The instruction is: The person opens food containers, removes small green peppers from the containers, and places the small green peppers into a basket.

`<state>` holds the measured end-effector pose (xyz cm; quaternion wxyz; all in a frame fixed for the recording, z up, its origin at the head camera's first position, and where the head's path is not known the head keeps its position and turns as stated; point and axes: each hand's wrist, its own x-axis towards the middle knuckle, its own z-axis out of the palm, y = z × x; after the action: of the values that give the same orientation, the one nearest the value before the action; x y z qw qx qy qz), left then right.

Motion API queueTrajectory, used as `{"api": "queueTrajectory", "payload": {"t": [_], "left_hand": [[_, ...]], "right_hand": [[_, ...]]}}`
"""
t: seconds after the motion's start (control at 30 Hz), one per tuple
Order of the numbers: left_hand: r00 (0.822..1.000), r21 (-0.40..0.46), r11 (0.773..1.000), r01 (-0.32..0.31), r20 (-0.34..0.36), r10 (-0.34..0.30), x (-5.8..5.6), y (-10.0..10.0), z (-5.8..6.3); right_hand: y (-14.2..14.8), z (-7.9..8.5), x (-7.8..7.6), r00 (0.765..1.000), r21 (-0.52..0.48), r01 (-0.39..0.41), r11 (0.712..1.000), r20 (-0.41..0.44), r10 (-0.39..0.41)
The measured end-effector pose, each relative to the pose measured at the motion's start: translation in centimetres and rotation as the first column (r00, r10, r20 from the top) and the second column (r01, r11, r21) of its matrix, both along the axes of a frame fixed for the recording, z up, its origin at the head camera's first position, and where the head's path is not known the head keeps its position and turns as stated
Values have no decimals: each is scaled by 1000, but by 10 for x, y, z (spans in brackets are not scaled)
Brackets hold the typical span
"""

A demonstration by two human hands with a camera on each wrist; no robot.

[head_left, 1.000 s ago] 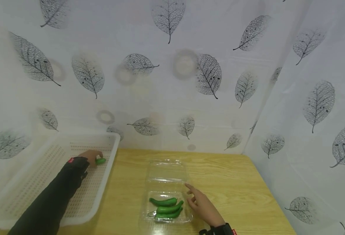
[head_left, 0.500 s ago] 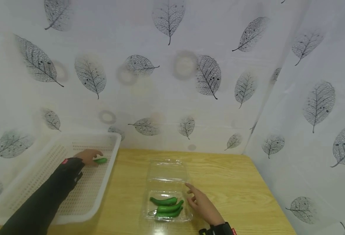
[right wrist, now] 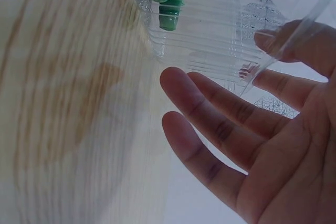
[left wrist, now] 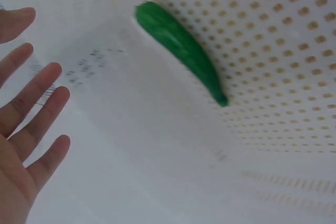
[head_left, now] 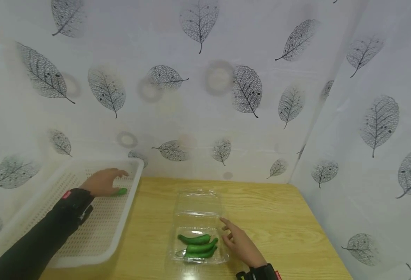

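Observation:
A single green chili pepper lies in the white basket, touching its perforated surface in the left wrist view. My left hand is over the basket with fingers spread, apart from that pepper and partly covering it in the head view. Three more green peppers lie in the near half of a clear plastic clamshell box, whose lid is folded back. Beside the box's right edge is my right hand, its fingers loosely extended at the plastic; whether they touch it I cannot tell.
Box and basket stand on a wood-grain table, the basket at the left. A pale sheet printed with leaves hangs behind the table and along its right side.
My left hand was low at the pepper in the basket; it has lifted slightly and its fingers have spread away from the pepper. The right hand and the box have stayed put.

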<state>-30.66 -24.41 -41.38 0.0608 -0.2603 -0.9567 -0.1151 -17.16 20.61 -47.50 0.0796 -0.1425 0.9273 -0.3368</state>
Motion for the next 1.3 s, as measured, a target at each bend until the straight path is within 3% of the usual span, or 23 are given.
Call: {"api": "queueTrajectory", "payload": {"t": [0.27,0.6,0.8,0.93,1.07,1.3], "left_hand": [[984,0,997,81,-157,-80,23,39,23],[952,-47,968,248,-175,-253,61,98,39],[940,-49,947,318,-116,-321,76,131,40],[925,-67,933,355,-118,-360,85,153,37],[906,-65,912,405,-103,-410,93,171,33],[893,-77,895,440,-66,-445,102,196,20]], "right_hand": [[1,-2,0,1000,-26,-18,999,-7,18],[1,-2,-1,1000,-24,-16,1000,14,16],[1,-3,-1,1000,-17,-21,1000,-11,21],[2,-2,-1,1000,-10,-19,1000,-16,19],[1,-1,-1,1000,0,-17,1000,-23,17],[0,1,0,1000,11,-9,1000,-17,9]]}}
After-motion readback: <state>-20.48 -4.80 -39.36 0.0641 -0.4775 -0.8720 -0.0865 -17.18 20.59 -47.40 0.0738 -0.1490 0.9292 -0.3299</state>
